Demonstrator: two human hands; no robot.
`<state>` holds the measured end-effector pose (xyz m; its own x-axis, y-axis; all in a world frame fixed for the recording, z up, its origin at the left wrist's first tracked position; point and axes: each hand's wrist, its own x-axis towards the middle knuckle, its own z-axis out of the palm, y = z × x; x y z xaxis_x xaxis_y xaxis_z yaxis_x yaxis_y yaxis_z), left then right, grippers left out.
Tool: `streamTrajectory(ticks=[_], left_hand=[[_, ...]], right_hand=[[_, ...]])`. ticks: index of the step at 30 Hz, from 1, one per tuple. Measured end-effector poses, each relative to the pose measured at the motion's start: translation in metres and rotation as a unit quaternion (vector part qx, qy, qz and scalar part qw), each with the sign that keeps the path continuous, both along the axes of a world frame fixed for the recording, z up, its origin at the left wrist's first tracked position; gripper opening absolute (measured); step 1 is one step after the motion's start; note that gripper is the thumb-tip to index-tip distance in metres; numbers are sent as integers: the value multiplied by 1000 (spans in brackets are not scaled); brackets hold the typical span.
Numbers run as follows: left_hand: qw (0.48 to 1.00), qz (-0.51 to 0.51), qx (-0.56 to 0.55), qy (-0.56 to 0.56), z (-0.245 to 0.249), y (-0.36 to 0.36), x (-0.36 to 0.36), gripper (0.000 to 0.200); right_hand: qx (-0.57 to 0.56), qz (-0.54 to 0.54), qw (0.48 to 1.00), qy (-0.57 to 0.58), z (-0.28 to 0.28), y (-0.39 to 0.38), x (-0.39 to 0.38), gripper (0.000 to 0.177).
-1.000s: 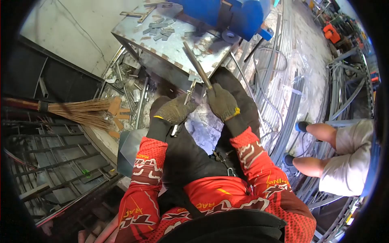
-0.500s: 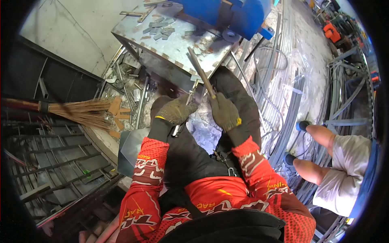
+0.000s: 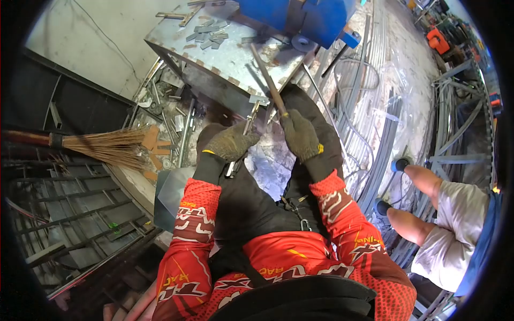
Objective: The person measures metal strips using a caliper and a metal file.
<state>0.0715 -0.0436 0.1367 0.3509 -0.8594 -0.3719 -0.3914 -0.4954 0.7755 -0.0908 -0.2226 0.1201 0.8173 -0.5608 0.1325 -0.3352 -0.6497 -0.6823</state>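
Note:
My gloved left hand (image 3: 230, 143) is closed around a pair of locking pliers (image 3: 251, 119), whose handle end shows below the fist. The jaws grip a small grey metal plate (image 3: 258, 100) at the front edge of the metal-topped table (image 3: 222, 61). In my gloved right hand (image 3: 300, 138) is a long, narrow file (image 3: 269, 77), held by its near end. It slants up and left over the tabletop, passing right beside the small plate. Both hands are above my knees, a short distance apart.
Several small metal plates (image 3: 206, 36) lie on the table near a blue machine (image 3: 324, 21). A straw broom (image 3: 101, 145) is at left. Long metal bars (image 3: 381, 147) and a cable (image 3: 348, 63) cover the floor at right, near another person's legs (image 3: 412, 232).
My right hand has pushed the file forward, so its tip reaches farther over the table. My left hand keeps its hold on the pliers, with the plate still in the jaws.

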Motion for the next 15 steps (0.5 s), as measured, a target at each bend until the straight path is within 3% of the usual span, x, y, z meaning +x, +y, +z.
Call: streamTrajectory(ticks=[2, 4, 6, 7, 9, 10, 12, 13, 15], left_hand=[[999, 4, -2, -32, 4, 3, -3, 49], [998, 7, -5, -64, 12, 2, -3, 49], [999, -12, 36, 17, 18, 0, 1, 70], [999, -14, 40, 18, 11, 2, 1, 70], [987, 24, 35, 154, 7, 0, 1, 72], [987, 22, 34, 153, 12, -1, -1, 72], [998, 38, 35, 48, 24, 0, -4, 51], [998, 41, 31, 46, 17, 2, -3, 51], [994, 11, -40, -103, 0, 4, -2, 53]], right_hand=[[14, -36, 997, 71, -3, 19, -13, 31], [13, -53, 996, 66, -5, 27, -12, 31], [13, -72, 995, 63, -6, 23, -6, 31], [0, -54, 997, 58, -4, 11, 7, 31], [-13, -38, 998, 51, -2, 2, 16, 31], [-18, -26, 998, 50, -2, -1, 18, 31], [-28, -9, 998, 47, 4, 3, 13, 31], [-43, -8, 997, 57, 7, 16, -5, 31], [-60, -4, 996, 67, 8, 21, -11, 31]])
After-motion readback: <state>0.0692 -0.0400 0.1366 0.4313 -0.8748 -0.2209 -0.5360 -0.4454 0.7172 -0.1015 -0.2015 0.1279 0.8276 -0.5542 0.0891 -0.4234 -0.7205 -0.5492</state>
